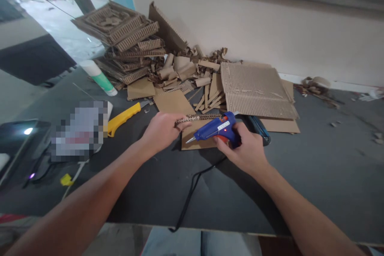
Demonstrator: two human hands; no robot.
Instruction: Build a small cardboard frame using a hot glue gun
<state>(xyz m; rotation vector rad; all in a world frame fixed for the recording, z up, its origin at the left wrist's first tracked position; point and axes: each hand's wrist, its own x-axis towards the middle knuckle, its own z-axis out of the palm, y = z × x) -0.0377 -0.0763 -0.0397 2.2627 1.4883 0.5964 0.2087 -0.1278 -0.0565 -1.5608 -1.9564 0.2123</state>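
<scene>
Head view: person's legs in pale jeans just past the bench's front edge. Black cord runs from below the right hand to that edge, near its middle. Yellow scrap toward the front-left corner.

Right hand closed round the handle of a blue glue gun, fingers at its orange trigger. Small red light lit on the gun's side; nozzle points left, over a flat cardboard piece mid-bench. Can't tell if the tip touches it.

Left hand pinches the left end of a narrow corrugated strip, which extends right, behind the gun. Can't tell if strip and flat piece touch.

Yellow-handled cutter left of the left hand; pixelated item beside it, toward the bench's left edge. Dark blue-black tool just behind the right hand, partly hidden.

Farther back: white-and-green tube, then loose cardboard scraps mid back edge. Corrugated sheet right of them, on other cardboard. Panel stack at the back-left corner. Pale wall along the back edge.
</scene>
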